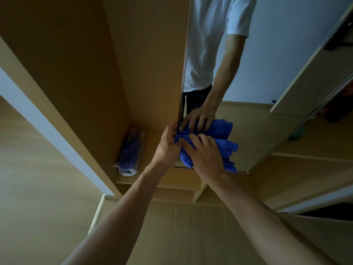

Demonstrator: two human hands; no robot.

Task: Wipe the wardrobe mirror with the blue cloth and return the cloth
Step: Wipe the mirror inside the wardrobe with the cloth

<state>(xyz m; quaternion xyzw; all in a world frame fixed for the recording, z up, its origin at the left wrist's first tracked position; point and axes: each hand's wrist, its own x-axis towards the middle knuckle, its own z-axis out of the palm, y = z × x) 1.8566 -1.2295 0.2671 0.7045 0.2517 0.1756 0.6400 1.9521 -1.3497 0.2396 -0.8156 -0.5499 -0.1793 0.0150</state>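
The wardrobe mirror (267, 77) is on an open door that reaches from the top of the view down to its lower edge near the middle. A bunched blue cloth (228, 148) lies against the glass near the mirror's lower left corner. My right hand (204, 150) presses on the cloth with its fingers spread over it. My left hand (168, 144) holds the door's left edge, thumb on the near side and fingers curled round it. The mirror reflects the cloth, a hand and an arm.
Left of the door an open wardrobe compartment (107, 73) holds a clear bag with something blue (129, 152) on its floor. A drawer front (172, 186) sits below. Wood floor (38, 188) lies to the left, a second wardrobe door (315, 77) at right.
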